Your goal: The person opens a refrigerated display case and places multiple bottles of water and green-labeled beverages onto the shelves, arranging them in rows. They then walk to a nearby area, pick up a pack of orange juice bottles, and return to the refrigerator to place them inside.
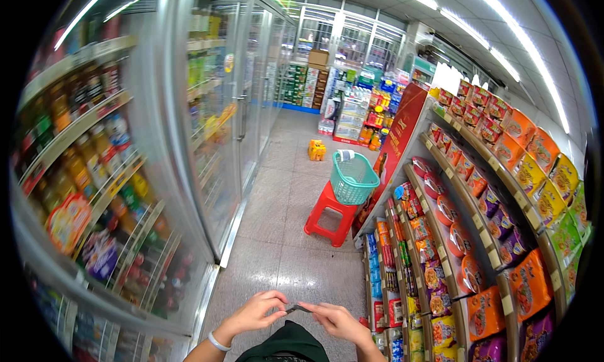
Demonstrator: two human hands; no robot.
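Note:
A small, thin, dark object [296, 308] spans the gap between my two hands in front of my body; what it is cannot be made out. Its left end is pinched between the thumb and fingers of my left hand [257, 311], which has a pale band on the wrist. At the other end, the fingers of my right hand [337, 320] grip it from the right. Ahead on the floor, a turquoise plastic basket [356, 185] sits on a red plastic stool [332, 215]. A white item with dark marks [346, 155] lies over the basket's far rim.
Glass-door drink coolers [222, 102] line the left. Shelves of instant noodles [472, 249] run along the right, with a red display panel [401, 140] at their end. A yellow multipack [316, 150] stands on the tiled floor [264, 253] ahead. Stacked drink cartons [302, 86] are farther back.

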